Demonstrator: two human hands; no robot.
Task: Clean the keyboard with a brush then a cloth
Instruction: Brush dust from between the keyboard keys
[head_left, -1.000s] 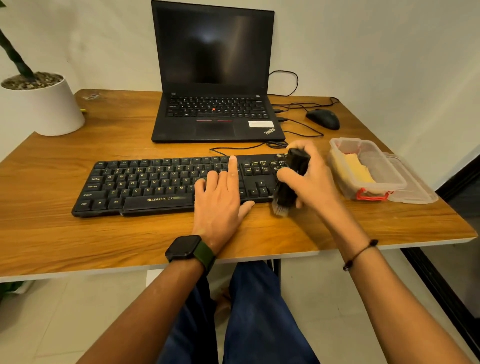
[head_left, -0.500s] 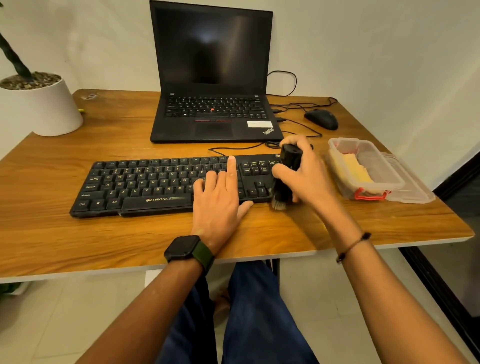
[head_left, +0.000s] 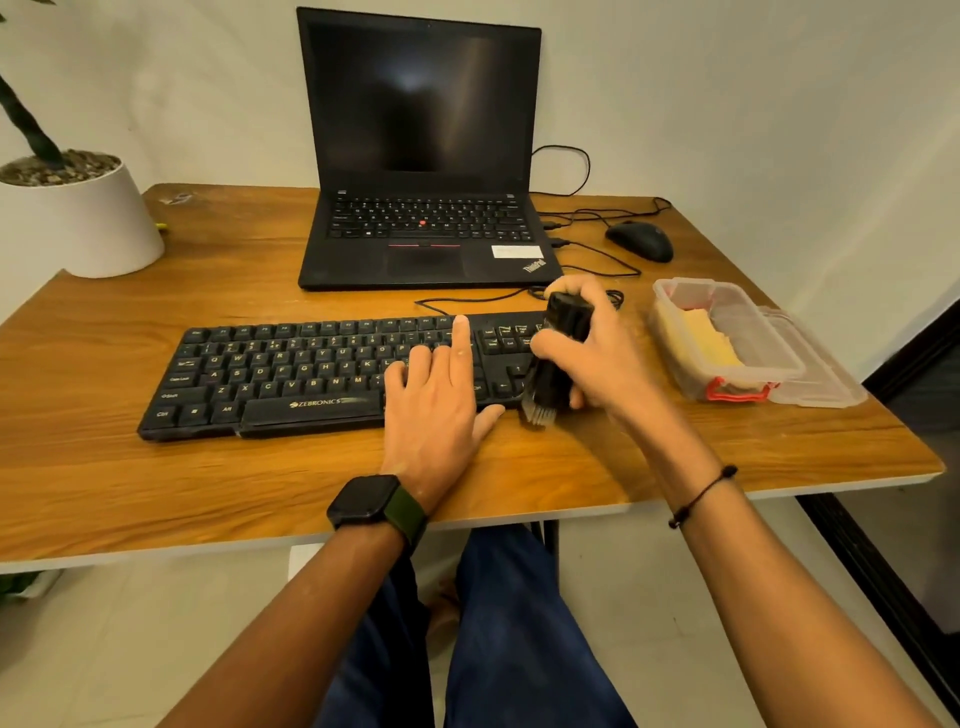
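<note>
A black keyboard (head_left: 280, 379) lies across the middle of the wooden desk (head_left: 260, 483). My left hand (head_left: 441, 410) rests flat on its right-centre keys, fingers spread, holding nothing. My right hand (head_left: 602, 358) grips a black brush (head_left: 558, 353) upright over the keyboard's right end, which it hides. The grey bristles point down at the keyboard's front right edge. A yellow cloth (head_left: 701, 340) lies inside a clear plastic box (head_left: 727, 382) to the right.
An open black laptop (head_left: 423, 156) stands behind the keyboard, with cables and a black mouse (head_left: 640, 240) to its right. The box's lid (head_left: 826, 384) lies beside the box near the desk's right edge. A white plant pot (head_left: 78, 218) sits far left.
The brush in my right hand has swept from the keyboard's front edge toward the back and come forward again. My left hand has stayed in place on the keys.
</note>
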